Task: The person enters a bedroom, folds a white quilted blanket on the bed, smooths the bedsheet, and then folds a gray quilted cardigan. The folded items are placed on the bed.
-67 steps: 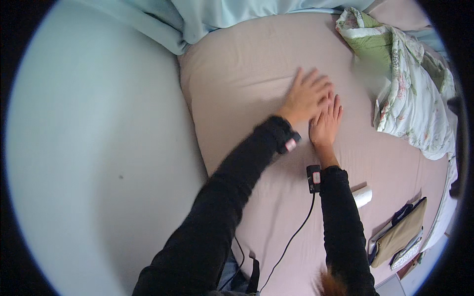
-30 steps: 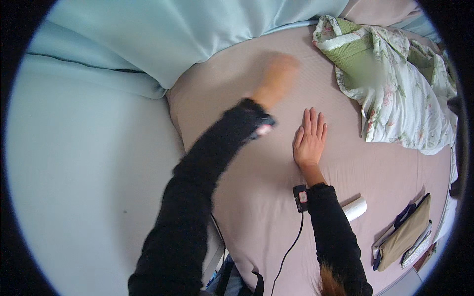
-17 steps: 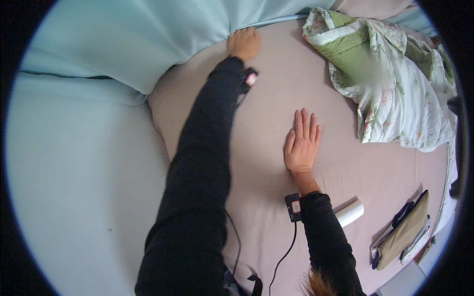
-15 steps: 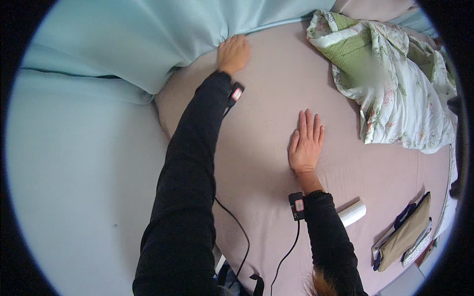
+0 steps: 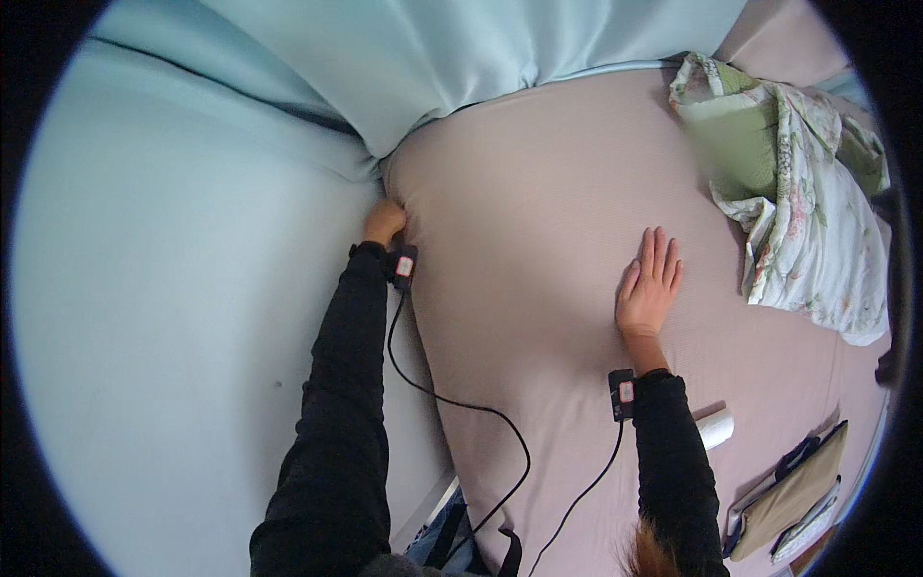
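Observation:
A pink fitted sheet [image 5: 538, 183] covers the bed, stretched over the mattress. At the bed's left side, by the pale wall, my left hand [image 5: 386, 222] is curled around the sheet's edge, close to the far left corner. Small creases run in the cloth beside it, and its fingertips are hidden at the mattress side. My right hand [image 5: 649, 288] lies flat on the sheet farther right, fingers stretched out and palm down, holding nothing. Each wrist carries a small black device with a cable.
A crumpled floral quilt [image 5: 817, 212] with a green underside lies at the far right. Light blue curtains [image 5: 461, 48] hang along the far edge. A white roll [image 5: 714, 429] and a stack of folded clothes [image 5: 793, 495] lie at the near right. The pale wall [image 5: 192, 288] borders the left.
My left hand has moved from the bed's far edge, by the curtain, nearer and left to the mattress side, where it curls on the sheet. My right hand stays flat; the view has shifted.

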A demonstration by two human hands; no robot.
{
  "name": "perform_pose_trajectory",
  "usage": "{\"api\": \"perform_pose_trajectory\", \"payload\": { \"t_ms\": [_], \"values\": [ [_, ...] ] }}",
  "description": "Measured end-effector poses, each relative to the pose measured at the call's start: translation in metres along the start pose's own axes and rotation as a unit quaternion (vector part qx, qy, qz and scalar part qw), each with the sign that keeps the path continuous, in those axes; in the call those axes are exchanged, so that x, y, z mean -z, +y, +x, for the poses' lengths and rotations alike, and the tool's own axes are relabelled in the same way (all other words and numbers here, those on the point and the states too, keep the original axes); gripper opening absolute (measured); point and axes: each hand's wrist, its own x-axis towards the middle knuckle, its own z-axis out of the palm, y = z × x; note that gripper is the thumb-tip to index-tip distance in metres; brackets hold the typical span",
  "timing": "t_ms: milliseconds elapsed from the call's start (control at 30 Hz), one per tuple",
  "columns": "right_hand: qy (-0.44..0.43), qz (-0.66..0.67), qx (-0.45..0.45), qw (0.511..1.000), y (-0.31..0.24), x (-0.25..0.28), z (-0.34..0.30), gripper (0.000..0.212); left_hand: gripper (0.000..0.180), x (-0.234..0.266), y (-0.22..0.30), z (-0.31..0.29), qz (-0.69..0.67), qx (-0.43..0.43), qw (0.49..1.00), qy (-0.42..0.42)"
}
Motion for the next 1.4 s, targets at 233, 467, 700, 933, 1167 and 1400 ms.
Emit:
{"api": "perform_pose_trajectory", "payload": {
  "t_ms": [233,467,700,933,1167,1400],
  "values": [
    [0.002,-0.007,0.007,1.0,0.002,-0.001,-0.001,0.053,0.045,0.04,0.049,0.01,-0.236,-0.274,0.891,0.276],
    [0.006,-0.003,0.006,1.0,0.002,-0.002,-0.001,0.055,0.047,-0.007,0.007,-0.09,-0.209,0.027,0.975,0.065],
    [0.001,-0.001,0.006,1.0,0.003,-0.003,-0.001,0.054,0.049,0.069,0.124,-0.132,-0.23,-0.105,0.959,0.13],
    [0.0,-0.008,0.008,1.0,0.003,-0.002,-0.001,0.053,0.049,0.056,0.074,-0.107,-0.283,0.036,0.951,0.121],
    [-0.006,0.008,0.011,1.0,0.005,0.0,-0.003,0.054,0.05,0.041,0.094,-0.16,-0.199,-0.103,0.948,0.226],
    [-0.005,0.013,-0.003,1.0,0.005,0.0,0.0,0.056,0.056,0.043,0.127,-0.244,-0.168,0.264,0.948,0.061]
  ]
}}
